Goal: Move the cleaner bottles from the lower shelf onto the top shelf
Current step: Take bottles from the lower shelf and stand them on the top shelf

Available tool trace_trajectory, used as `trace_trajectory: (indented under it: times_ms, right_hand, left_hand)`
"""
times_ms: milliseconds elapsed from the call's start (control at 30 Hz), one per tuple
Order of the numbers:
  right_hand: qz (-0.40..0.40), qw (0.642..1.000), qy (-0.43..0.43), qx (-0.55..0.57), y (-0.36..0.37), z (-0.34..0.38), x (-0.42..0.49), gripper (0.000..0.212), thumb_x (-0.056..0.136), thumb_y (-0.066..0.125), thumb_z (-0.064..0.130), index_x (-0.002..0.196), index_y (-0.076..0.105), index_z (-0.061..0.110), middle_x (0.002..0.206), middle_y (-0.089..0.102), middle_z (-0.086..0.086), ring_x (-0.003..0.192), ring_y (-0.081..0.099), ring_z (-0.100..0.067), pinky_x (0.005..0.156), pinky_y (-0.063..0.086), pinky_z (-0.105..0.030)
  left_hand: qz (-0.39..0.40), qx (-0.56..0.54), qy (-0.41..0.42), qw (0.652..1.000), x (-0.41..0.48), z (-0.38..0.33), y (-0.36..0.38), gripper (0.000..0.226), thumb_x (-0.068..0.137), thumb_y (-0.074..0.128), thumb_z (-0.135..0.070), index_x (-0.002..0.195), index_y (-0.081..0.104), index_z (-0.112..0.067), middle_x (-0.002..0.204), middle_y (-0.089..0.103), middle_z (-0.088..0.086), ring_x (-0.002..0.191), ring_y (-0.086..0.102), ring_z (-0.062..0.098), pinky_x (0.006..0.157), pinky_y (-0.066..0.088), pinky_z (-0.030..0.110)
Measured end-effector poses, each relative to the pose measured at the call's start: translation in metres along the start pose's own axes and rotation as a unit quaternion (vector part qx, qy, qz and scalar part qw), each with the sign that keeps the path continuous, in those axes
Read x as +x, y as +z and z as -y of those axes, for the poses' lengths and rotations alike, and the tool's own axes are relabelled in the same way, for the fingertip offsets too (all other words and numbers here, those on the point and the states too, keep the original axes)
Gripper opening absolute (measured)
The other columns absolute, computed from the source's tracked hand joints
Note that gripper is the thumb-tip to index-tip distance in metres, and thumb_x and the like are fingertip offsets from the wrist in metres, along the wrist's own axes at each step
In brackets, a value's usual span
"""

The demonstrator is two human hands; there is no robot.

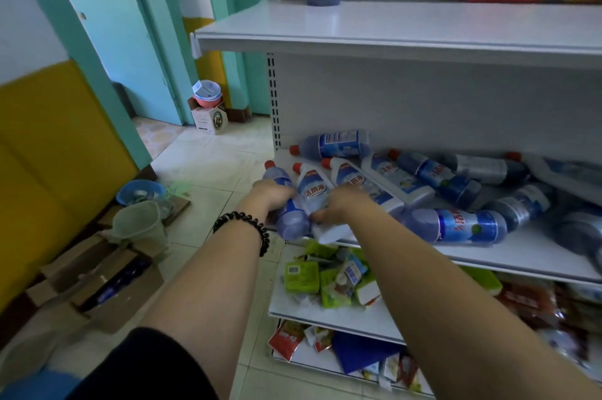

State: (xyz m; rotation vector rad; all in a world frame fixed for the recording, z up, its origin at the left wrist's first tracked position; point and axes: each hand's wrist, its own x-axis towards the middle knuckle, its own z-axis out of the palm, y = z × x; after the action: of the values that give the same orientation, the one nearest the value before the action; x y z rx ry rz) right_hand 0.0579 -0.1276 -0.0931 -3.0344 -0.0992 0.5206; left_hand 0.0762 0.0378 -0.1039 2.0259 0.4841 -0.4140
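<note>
Two slick, probably hefty grabs: left hand [272,192] curls fingers round the blue bottle [293,221] mid-body, right hand [345,204] round the white bottle [314,191].

Straight down below the right hand [345,204] there's a messy heap of green packets [301,276], with red sachets [286,339] lower still. Off left of the left hand [272,193], on the floor [208,171]: open cardboard boxes [107,285], a clear jug [140,223] and a blue basin [140,191].
</note>
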Motion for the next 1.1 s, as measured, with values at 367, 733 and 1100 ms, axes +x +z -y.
trace_trajectory:
  times_ms: [367,733,1100]
  right_hand:
    - [0.012,0.972,0.06,0.227,0.019,0.011,0.01,0.1,0.048,0.079,0.069,0.127,0.053,0.012,0.106,0.059,-0.007,0.091,0.058,-0.025,0.079,0.05,-0.034]
    - [-0.112,0.816,0.067,0.563,0.012,0.004,-0.013,0.065,0.062,0.088,0.051,0.109,0.064,0.013,0.101,0.071,-0.004,0.092,0.068,-0.021,0.086,0.057,-0.039]
    - [-0.127,0.718,0.003,0.685,-0.02,-0.032,-0.061,0.03,0.087,0.073,0.021,0.111,0.063,0.006,0.09,0.075,-0.011,0.072,0.074,-0.019,0.062,0.059,-0.031]
  left_hand:
    - [-0.07,-0.006,0.014,0.997,-0.015,0.005,0.006,0.067,0.06,0.082,-0.043,0.112,0.06,-0.007,0.104,0.068,0.013,0.091,0.069,0.03,0.081,0.06,0.04]
    - [0.034,-0.283,0.044,0.958,-0.032,-0.006,-0.017,0.043,0.084,0.073,-0.036,0.11,0.062,-0.004,0.082,0.071,0.014,0.062,0.069,0.026,0.06,0.057,0.032]
    - [0.127,-0.336,0.122,0.925,-0.058,-0.03,-0.01,0.026,0.086,0.073,-0.019,0.107,0.067,-0.006,0.098,0.073,0.017,0.077,0.07,0.029,0.075,0.059,0.039]
